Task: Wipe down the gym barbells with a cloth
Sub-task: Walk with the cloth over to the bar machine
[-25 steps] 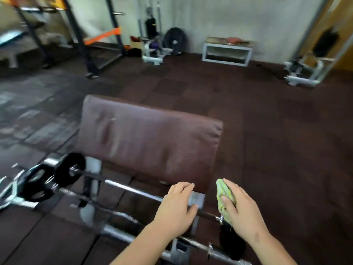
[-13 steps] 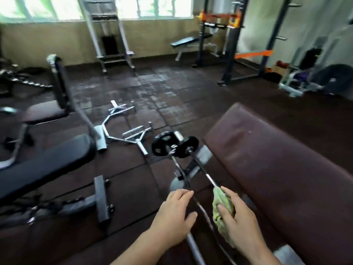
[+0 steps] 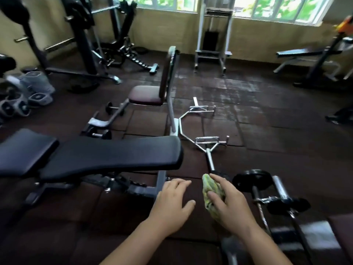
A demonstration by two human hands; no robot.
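Note:
My right hand (image 3: 232, 204) grips a bunched yellow-green cloth (image 3: 211, 194) in the air above the floor, clear of any bar. Beside it my left hand (image 3: 172, 204) hovers with relaxed fingers and holds nothing. A chrome hex-shaped bar (image 3: 198, 129) lies on the floor ahead, its sleeve pointing toward the cloth. To the right of my right hand are barbells (image 3: 262, 203) with small black plates (image 3: 252, 179) on a low rack.
A black padded bench (image 3: 107, 155) stretches across the left, close to my left hand. A brown seat with upright backrest (image 3: 149, 94) stands beyond it. Dumbbells (image 3: 24, 98) lie far left. Racks and machines line the far wall. Dark rubber floor tiles (image 3: 267, 150) spread to the right.
My view has swung left, away from the brown pad and the barbell. My right hand, with the cloth, has come off the bar and now hangs above the floor.

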